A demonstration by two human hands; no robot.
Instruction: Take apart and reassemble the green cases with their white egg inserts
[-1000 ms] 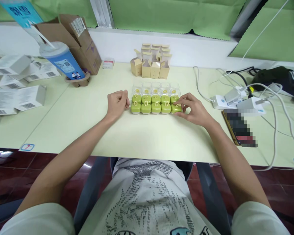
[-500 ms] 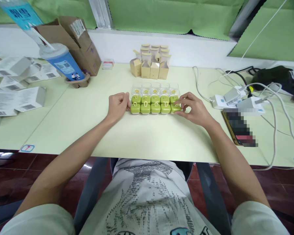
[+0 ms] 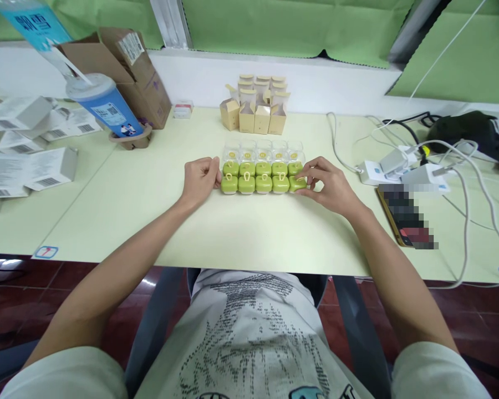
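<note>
Small rounded green cases with pale loops on their lids stand in two rows on the table; the middle front green case (image 3: 264,183) touches its neighbours. Clear plastic cups (image 3: 264,151) with yellow marks line up directly behind them. Curled into a loose fist, my left hand (image 3: 200,178) rests at the left end of the rows, thumb side against or very near the leftmost case. My right hand (image 3: 326,183) grips the front right green case (image 3: 296,183) between thumb and fingers. Part of that case is hidden by the fingertips.
Several open cream cardboard boxes (image 3: 261,113) stand by the wall. At left are white boxes (image 3: 52,169), a blue drink cup (image 3: 110,108) and a brown carton (image 3: 143,83). A phone (image 3: 405,216), power strip (image 3: 376,173) and loose cables lie at right.
</note>
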